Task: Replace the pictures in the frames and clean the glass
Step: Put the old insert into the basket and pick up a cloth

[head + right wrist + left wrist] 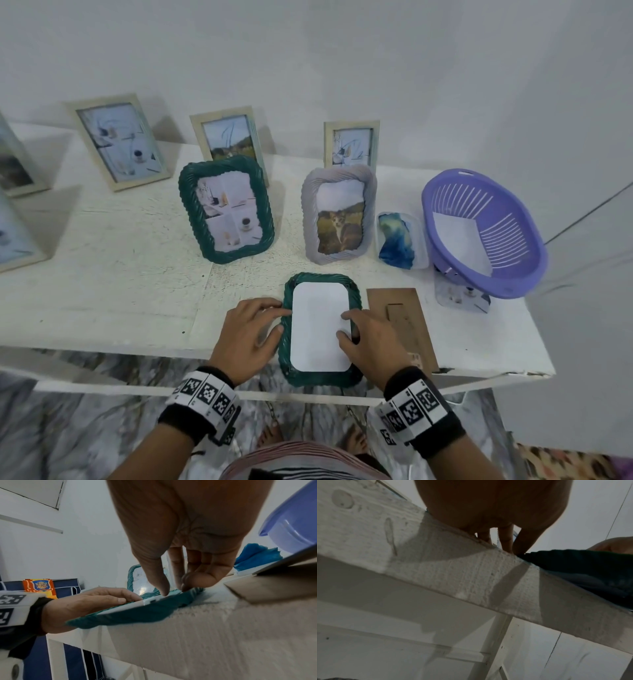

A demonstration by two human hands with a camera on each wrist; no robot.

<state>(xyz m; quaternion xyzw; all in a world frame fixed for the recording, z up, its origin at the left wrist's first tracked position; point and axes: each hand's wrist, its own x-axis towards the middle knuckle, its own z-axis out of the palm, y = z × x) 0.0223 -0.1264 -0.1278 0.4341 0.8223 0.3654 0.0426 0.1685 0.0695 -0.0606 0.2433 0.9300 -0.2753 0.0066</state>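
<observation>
Taking the green frame [322, 329] as the landmark: it lies face down at the near edge of the white surface [113, 274], its near end overhanging that edge, presumably so the open back is within easy reach of both hands. To its left, the left hand [248, 337] rests with fingers [274, 306] nearly straight and spread a little, their tips on the frame's left rim and the edge of the white sheet [318, 329]; in my judgement it steadies the frame so it does not slide. The sheet, most likely a picture's blank back, sits inside the frame's recess. Frame and sheet share one long axis, running away from the person, the far short end pointing at the standing frames behind: another green frame [226, 209] behind and to the left, a grey frame with a cat picture [339, 214] straight behind. On the frame's right side, the right hand [371, 342] bears on the sheet and rim with fingers bent at the tips and close together; the right wrist view suggests they press down or pick at the sheet's edge, but I cannot tell which. Just beside the frame to the right lies the brown backing board [400, 318], set aside flat, probably awaiting refitting. Further right, a tub with a blue cloth [399, 240] and a purple basket [513, 274].
</observation>
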